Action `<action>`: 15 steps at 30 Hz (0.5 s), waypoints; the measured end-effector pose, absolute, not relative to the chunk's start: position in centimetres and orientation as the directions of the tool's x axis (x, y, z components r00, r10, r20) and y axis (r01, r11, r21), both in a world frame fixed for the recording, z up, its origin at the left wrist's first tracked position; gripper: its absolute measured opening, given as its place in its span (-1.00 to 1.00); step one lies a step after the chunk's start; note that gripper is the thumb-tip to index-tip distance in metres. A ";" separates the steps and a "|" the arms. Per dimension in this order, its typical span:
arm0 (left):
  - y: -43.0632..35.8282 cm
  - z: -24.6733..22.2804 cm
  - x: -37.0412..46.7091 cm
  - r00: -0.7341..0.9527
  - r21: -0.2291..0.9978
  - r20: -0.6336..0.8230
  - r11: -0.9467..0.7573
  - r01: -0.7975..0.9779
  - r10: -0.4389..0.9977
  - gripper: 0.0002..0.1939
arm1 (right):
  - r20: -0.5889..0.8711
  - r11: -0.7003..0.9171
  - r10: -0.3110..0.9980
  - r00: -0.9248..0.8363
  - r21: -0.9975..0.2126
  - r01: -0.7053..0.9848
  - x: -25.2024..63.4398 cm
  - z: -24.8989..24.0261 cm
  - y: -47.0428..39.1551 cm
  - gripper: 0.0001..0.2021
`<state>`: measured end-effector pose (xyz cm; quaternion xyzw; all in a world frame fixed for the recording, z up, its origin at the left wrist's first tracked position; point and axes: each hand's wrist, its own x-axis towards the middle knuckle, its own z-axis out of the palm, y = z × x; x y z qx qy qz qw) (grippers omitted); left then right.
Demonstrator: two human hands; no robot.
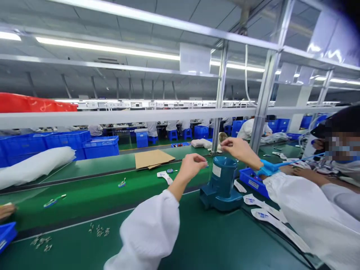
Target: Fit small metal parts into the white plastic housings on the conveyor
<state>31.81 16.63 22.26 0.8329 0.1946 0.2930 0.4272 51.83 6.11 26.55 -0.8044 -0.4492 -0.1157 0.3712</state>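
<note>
My left hand (192,167) is raised over the bench, left of a teal blower-like device (223,180). Its fingertips are pinched together at something too small to make out. Above and right of the device, my right hand (239,149) has thumb and forefinger pressed together; whatever they hold, if anything, is too small to see. A blue band (268,167) circles the right wrist. White printed, spoon-shaped pieces (281,227) lie right of the device, beside a blue bin (254,182). Another white piece (165,176) rests on the green belt behind my left hand.
Small coloured parts (54,200) lie on the green belt (92,191). Small metal pieces (99,230) are on the bench at left. Cardboard (153,158) lies behind the belt. A metal post (221,97) rises behind the device. Another person's hand (7,211) shows at far left; a person sits at right.
</note>
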 end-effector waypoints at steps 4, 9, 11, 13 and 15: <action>15.2 23.5 39.8 0.782 0.741 0.289 -0.646 0.183 0.552 -0.76 | 0.463 -0.325 0.654 0.598 -0.541 0.775 54.9 23.3 5.4 -0.88; 13.8 23.7 42.3 0.805 0.537 0.311 -0.792 0.289 0.505 -0.76 | 0.492 -0.213 0.728 0.477 -0.499 0.840 54.9 21.9 5.3 -0.84; 12.9 24.1 42.2 0.832 0.458 0.305 -0.837 0.298 0.463 -0.75 | 0.504 -0.168 0.756 0.418 -0.467 0.868 55.1 22.2 5.0 -0.80; 11.9 24.5 41.1 0.853 0.397 0.306 -0.871 0.289 0.422 -0.74 | 0.510 -0.146 0.767 0.388 -0.451 0.881 55.3 22.6 4.6 -0.75; 10.9 24.5 38.3 0.857 0.357 0.321 -0.889 0.285 0.404 -0.75 | 0.519 -0.129 0.768 0.375 -0.448 0.885 54.9 22.7 4.7 -0.71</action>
